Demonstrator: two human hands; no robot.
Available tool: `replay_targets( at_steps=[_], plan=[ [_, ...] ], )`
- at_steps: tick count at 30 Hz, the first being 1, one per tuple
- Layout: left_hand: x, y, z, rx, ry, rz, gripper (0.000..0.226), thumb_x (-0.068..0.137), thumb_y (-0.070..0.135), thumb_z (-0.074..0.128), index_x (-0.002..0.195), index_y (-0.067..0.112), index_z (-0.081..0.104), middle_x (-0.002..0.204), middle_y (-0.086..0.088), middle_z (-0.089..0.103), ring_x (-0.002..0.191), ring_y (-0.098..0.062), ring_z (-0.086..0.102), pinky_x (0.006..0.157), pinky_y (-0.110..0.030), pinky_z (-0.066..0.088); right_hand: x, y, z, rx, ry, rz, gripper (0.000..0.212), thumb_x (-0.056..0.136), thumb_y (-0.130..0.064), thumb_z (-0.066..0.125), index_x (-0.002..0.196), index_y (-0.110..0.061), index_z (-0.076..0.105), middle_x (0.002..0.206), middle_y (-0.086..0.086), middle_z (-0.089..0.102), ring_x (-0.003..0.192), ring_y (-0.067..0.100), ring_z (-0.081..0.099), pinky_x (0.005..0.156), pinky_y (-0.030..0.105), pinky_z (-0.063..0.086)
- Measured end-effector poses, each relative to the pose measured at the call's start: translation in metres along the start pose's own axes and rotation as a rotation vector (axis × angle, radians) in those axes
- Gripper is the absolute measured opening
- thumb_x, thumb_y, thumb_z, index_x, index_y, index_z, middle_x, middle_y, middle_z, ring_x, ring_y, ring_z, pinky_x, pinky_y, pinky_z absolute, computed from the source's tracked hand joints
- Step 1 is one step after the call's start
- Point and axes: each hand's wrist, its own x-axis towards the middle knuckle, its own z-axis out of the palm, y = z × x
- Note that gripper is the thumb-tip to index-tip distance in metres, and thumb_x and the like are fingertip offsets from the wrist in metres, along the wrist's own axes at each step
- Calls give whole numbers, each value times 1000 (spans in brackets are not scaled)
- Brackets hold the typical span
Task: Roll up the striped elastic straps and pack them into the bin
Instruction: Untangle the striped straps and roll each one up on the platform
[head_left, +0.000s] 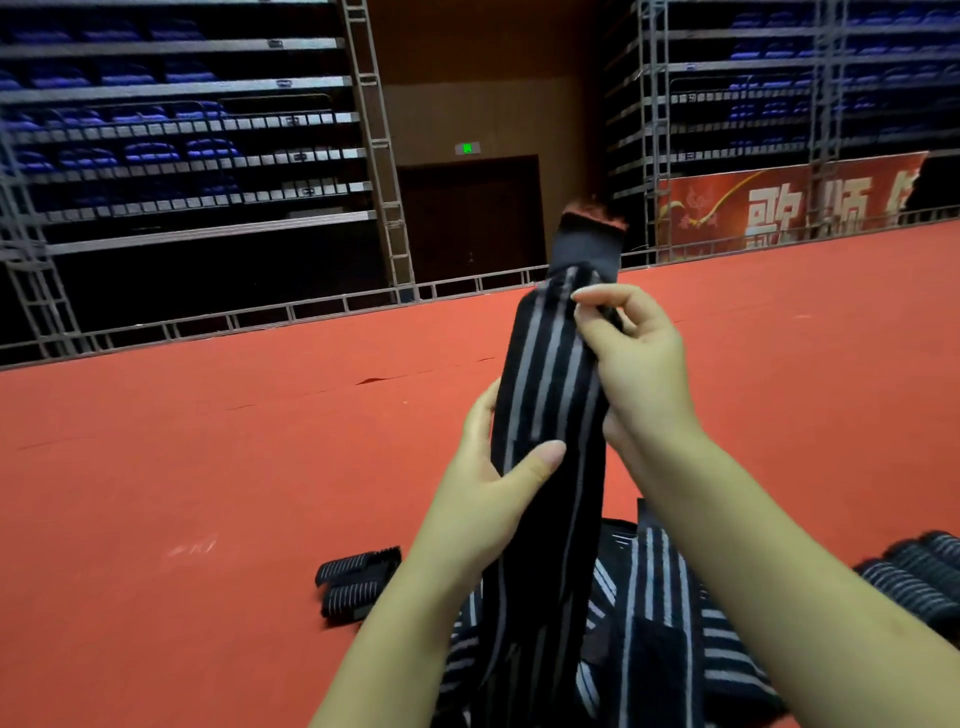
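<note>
The right hand pinches the upper end of a long black elastic strap with grey stripes, held upright; the left hand grips it lower down. Rolling seems about to start: next, curl the plain black tip tightly downward. More loose striped straps lie below on the red carpeted floor; no bin shows.

Left hand: raised in front of the body, thumb laid across the strap, fingers wrapped behind it.
Right hand: higher, fingers pinching the strap's right edge.
Forearms: bare, angled upward and inward.
</note>
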Motion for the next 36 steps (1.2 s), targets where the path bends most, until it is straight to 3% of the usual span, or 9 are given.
replay_targets(
  at_steps=[5,8,12,17,20,25,27,30,36],
  plan=[
    [1,-2,-1,-44,58,44,79,92,15,68,143,58,27,131,2,65,112,-15,67,99,-41,53,30,-2,1,113,38,447,21,98,-1,47,89,-14,61,81,6,65,63,14,64,51,24,55],
    [8,4,1,-53,144,133,72,88,21,71,137,62,37,134,-3,62,116,-20,64,101,-46,51,14,4,-8,144,-127,512,29,103,-18,41,128,-21,54,96,4,67,69,12,64,54,24,56],
    [29,10,-5,-79,303,174,52,85,33,72,127,56,52,133,3,61,116,-16,64,99,-44,53,-41,9,-32,2,-483,446,63,88,-56,46,143,-58,16,126,-4,63,97,10,69,81,31,56],
    [47,8,-8,-43,310,116,47,83,42,72,125,55,53,138,0,57,125,-23,58,103,-47,49,-78,19,-47,-365,-698,55,62,95,-12,57,136,-52,32,133,-47,39,131,-16,33,103,3,28],
    [44,7,-7,-62,224,42,50,87,50,67,132,53,46,142,1,51,128,-22,55,103,-44,49,-72,21,-44,-363,-626,76,41,92,0,58,110,-35,67,113,-31,65,113,-10,56,93,6,39],
    [-1,-21,-3,-148,-42,-76,91,71,65,57,148,56,9,110,17,72,112,-13,67,92,-34,56,-55,30,-39,-258,-374,101,31,92,2,56,88,-25,71,91,-15,72,93,1,64,87,17,48],
    [-27,-38,4,-113,-95,-107,93,73,66,67,143,64,8,126,31,61,121,0,58,97,-29,52,-45,41,-41,-193,-267,197,25,94,0,53,91,-20,69,92,-8,71,90,6,65,85,24,53],
    [-50,-62,10,-88,-77,-180,87,87,34,72,133,75,10,153,30,29,136,7,38,109,-28,42,-30,55,-47,-133,-172,329,21,97,-4,51,95,-19,65,93,0,67,80,11,64,74,25,55],
    [-56,-79,4,-161,-100,-291,83,87,28,71,128,80,22,162,18,18,149,-23,24,114,-55,33,-4,68,-55,-5,-100,431,27,93,3,52,100,-21,63,88,1,62,67,9,62,66,25,55]
  ],
)
